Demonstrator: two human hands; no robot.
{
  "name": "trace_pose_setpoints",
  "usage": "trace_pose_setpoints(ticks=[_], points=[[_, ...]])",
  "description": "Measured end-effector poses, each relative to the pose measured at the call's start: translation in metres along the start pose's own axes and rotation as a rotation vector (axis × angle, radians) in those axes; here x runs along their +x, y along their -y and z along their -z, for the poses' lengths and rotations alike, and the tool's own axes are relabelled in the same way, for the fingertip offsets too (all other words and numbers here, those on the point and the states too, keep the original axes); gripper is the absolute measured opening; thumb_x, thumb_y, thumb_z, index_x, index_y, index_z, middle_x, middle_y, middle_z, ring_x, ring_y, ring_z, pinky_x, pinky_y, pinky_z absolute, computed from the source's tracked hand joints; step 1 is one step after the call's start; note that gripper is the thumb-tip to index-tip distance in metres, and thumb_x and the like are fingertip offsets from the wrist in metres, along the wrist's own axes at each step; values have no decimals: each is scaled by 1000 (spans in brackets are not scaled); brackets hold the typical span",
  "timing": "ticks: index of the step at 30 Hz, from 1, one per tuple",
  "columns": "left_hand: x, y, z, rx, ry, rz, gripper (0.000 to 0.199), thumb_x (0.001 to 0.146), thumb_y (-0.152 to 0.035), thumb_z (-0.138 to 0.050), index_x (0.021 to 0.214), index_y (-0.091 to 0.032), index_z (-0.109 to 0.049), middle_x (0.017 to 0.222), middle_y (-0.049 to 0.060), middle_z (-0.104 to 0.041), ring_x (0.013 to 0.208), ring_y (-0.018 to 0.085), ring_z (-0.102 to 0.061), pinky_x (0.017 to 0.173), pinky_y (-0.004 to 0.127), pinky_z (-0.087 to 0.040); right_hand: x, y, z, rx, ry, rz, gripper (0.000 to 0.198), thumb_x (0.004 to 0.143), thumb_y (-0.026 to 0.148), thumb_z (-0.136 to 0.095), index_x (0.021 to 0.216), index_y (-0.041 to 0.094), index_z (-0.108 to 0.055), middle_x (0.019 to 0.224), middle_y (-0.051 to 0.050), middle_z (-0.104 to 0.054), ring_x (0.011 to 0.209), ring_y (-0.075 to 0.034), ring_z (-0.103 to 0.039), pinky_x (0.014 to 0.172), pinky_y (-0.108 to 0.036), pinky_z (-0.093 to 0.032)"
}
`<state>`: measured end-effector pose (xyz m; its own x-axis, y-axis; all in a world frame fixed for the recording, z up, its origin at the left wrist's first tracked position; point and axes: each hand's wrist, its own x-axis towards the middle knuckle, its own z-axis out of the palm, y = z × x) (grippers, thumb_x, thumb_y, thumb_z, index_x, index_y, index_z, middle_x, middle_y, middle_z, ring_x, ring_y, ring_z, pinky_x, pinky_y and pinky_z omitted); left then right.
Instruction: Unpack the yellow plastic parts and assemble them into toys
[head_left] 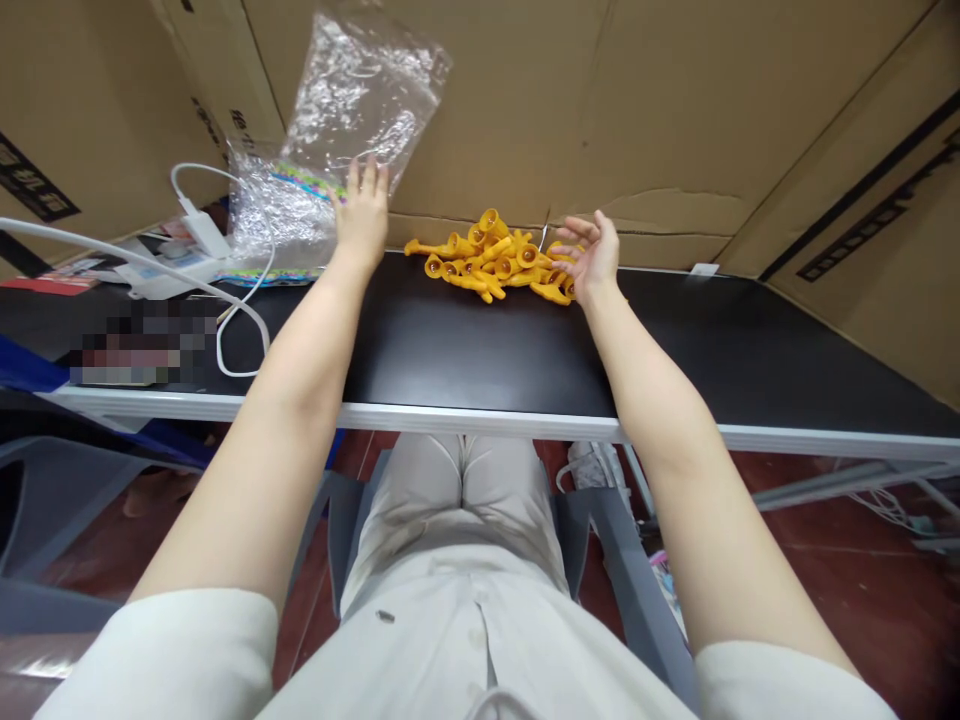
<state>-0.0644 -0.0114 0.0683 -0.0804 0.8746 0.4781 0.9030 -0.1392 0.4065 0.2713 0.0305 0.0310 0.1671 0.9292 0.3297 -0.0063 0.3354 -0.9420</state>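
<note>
Yellow pieces [491, 262] with hollow round ends lay heaped at the back of the black table [480, 350], just beside your right hand [589, 255]. That hand stood partly spread, palm turned up and inward, fingers loosely curled. Nothing showed in the palm; contact with the nearest pieces could not be told, since the fingers overlapped them.

Your left hand [362, 205] was wide, fingers extended over the lower part of a transparent bag [367, 95]. It appeared to touch the film, but no closed grip showed.

Main risk, in my judgement: the bag was thin and slick, so a flat touch alone might have let it slide or fold down. A second crinkled bag [259, 215] lay just beside it (easy to catch both at once, film clinging to film).

Next risk: the pieces were loosely piled and partly rounded. A sideways sweep of the right fingers could have scattered them over the smooth tabletop.

Farther left, a white cable [180, 275] curved near your left forearm, with a white adapter [206, 232] behind it. A careless pull back might have snagged the cable. Cardboard [525, 100] rose behind everything.
</note>
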Motion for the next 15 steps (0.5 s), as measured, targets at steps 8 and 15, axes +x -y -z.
trace_pose_setpoints(ticks=[8, 15], points=[[5, 73, -7, -128, -7, 145, 114, 83, -83, -56, 169, -15, -27, 179, -1, -33, 169, 30, -12, 139, 47, -16, -14, -6, -15, -98, 87, 37, 38, 88, 60, -66, 92, 22, -70, 104, -9, -74, 98, -27, -74, 90, -48, -63], [0, 83, -11, 103, 92, 292, 75, 99, -38, -59, 161, -2, -37, 175, 28, -30, 160, 45, -34, 130, 57, -30, -15, -12, -22, -313, 146, 188, 20, 84, 31, -70, 100, 20, -73, 112, -11, -75, 112, -28, -71, 108, -49, -58]])
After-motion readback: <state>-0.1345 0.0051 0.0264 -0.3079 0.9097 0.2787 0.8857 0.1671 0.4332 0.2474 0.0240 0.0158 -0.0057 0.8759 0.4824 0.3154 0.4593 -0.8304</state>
